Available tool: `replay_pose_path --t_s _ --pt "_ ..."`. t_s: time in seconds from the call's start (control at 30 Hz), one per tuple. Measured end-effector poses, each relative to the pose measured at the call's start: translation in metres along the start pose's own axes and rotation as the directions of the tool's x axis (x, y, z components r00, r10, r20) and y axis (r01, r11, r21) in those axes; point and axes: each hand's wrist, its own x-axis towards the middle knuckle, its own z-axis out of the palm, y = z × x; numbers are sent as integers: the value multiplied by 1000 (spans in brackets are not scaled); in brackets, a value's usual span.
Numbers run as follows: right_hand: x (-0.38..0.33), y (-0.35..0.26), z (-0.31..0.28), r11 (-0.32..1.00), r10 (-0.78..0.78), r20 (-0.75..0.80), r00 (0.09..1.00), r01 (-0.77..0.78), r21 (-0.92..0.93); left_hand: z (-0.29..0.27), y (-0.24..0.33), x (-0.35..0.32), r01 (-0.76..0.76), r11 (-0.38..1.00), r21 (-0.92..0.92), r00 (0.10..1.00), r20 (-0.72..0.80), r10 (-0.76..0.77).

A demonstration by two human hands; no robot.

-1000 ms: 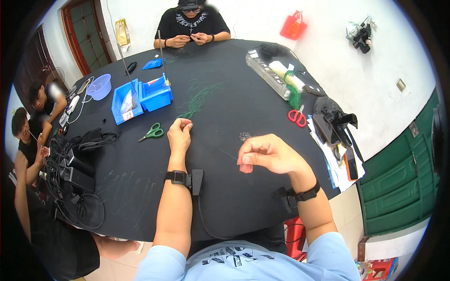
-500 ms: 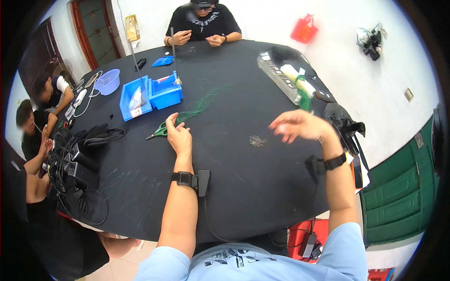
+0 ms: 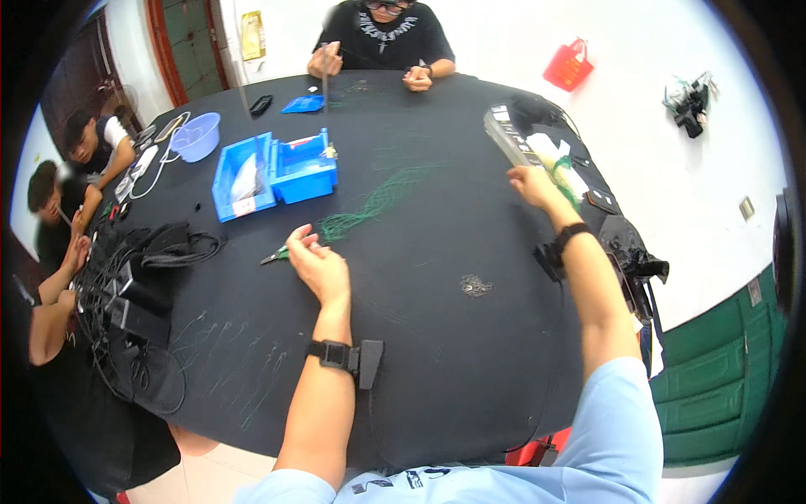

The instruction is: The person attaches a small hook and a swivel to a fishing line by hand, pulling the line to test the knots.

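Observation:
My left hand (image 3: 321, 270) hovers over the table, palm up, its fingers loosely bent and apart with nothing seen in them. Beside its fingertips lie green-handled scissors (image 3: 280, 254), partly hidden by the hand. A loose spread of green thread (image 3: 369, 210) runs away from there across the cloth. My right hand (image 3: 536, 186) is stretched out at the right, next to a long clear case (image 3: 509, 139) and a white bundle (image 3: 564, 168) with green thread round it. Its fingers are drawn together; what they hold, if anything, is hidden. A small heap of thin metal pieces (image 3: 476, 286) lies between my forearms.
Two blue bins (image 3: 302, 181) and a purple bowl (image 3: 196, 137) stand at the far left. Black cables and boxes (image 3: 138, 311) crowd the left edge. Fine thread strands (image 3: 260, 378) lie near left. A person (image 3: 386, 42) sits opposite; others sit at left. A black bag (image 3: 625, 244) sits right.
My right hand has moved away from above the metal pieces, farther out to the clear case, and its fingers have closed. My left hand stays by the scissors. The view has shifted slightly.

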Motion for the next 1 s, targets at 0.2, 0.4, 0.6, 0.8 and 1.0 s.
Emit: replay_pose_path --t_s 0.2,0.4,0.6,0.8,1.0 --pt "37 -1 36 996 67 -63 996 -64 61 -2 16 -1 -203 905 375 974 -19 226" --pt "51 -6 50 959 283 -40 958 -283 22 0 23 -4 -225 868 442 968 -1 252" --pt "60 4 66 970 243 -40 969 -244 -19 3 29 -6 -304 852 427 938 -23 346" --pt "52 1 62 990 101 27 995 -98 -98 5 37 -10 -261 855 448 942 -77 328" --pt "-1 -53 -16 997 -43 74 996 48 -60 10 75 -23 -464 864 196 882 195 429"
